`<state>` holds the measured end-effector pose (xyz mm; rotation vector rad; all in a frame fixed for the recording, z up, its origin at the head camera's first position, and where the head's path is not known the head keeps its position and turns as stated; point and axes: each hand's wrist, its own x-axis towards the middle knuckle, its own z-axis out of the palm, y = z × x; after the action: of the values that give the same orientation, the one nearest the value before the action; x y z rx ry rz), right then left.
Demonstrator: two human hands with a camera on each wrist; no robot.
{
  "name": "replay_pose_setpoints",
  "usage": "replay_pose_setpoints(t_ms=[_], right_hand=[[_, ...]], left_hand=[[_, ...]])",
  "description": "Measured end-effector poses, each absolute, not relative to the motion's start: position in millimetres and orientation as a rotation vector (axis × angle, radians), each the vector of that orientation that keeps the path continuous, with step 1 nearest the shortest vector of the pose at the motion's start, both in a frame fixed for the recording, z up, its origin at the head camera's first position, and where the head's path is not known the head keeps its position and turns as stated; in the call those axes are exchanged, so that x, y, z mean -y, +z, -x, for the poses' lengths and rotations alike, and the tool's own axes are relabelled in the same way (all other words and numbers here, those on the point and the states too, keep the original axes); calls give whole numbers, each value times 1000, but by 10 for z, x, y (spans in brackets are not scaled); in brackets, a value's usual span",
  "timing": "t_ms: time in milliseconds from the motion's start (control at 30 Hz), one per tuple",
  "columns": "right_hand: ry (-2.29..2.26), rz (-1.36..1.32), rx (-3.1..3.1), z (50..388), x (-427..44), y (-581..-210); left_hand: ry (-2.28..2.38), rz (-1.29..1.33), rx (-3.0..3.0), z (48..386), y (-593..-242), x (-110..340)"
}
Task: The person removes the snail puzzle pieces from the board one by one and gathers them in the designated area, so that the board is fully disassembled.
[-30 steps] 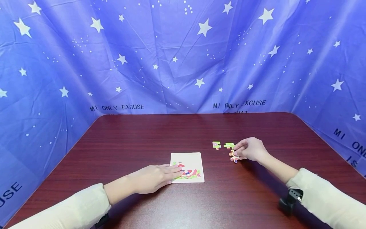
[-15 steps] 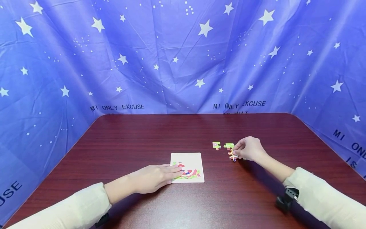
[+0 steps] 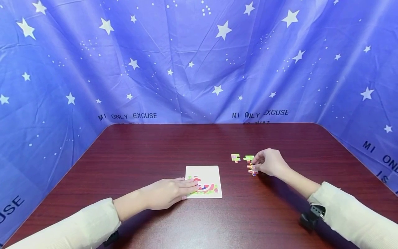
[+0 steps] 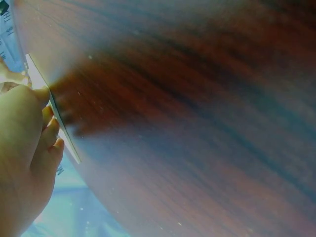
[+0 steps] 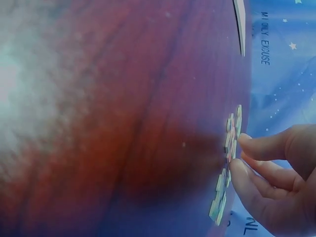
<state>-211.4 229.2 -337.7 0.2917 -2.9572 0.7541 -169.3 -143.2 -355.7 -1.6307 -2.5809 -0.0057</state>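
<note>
On the table's middle lies a white puzzle board (image 3: pixel 203 173), with red, blue and green picture parts along its lower side. My left hand (image 3: pixel 164 194) rests on the board's left side with straight fingers, covering part of the picture. Right of the board, my right hand (image 3: pixel 271 162) pinches an orange, red and blue jigsaw piece (image 3: pixel 251 169) between thumb and fingers, low at the table. A green jigsaw piece (image 3: pixel 248 158) lies just beyond it by the fingertips. In the right wrist view, several pieces (image 5: pixel 217 202) lie close around the thumb (image 5: pixel 242 173); the palm side hides others.
Another green piece (image 3: pixel 235 157) with a pink patch lies left of the group. All of it is on a dark red wooden table (image 3: pixel 140 148). A blue star-print curtain (image 3: pixel 174 52) hangs behind the table and along its sides.
My right hand has shifted slightly left, and the orange piece has slid a little left and away from me with it. The left hand and the board have stayed in place.
</note>
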Motion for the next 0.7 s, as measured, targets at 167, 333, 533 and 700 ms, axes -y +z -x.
replay_pose_setpoints(t_ms=[167, 333, 533, 700], right_hand=[[734, -396, 2917, 2079, -2278, -3406], [717, -412, 2915, 2067, -2287, -3423], [751, -411, 2917, 2073, -2308, -3402], [775, -413, 2920, 2086, -2309, -3371]], left_hand=[[-1, 1610, 2628, 1685, -3545, 1422], [-9, 1599, 2651, 1674, -3544, 1416], [-8, 1602, 2639, 1682, -3549, 1422], [-26, 1611, 2629, 1692, -3550, 1430]])
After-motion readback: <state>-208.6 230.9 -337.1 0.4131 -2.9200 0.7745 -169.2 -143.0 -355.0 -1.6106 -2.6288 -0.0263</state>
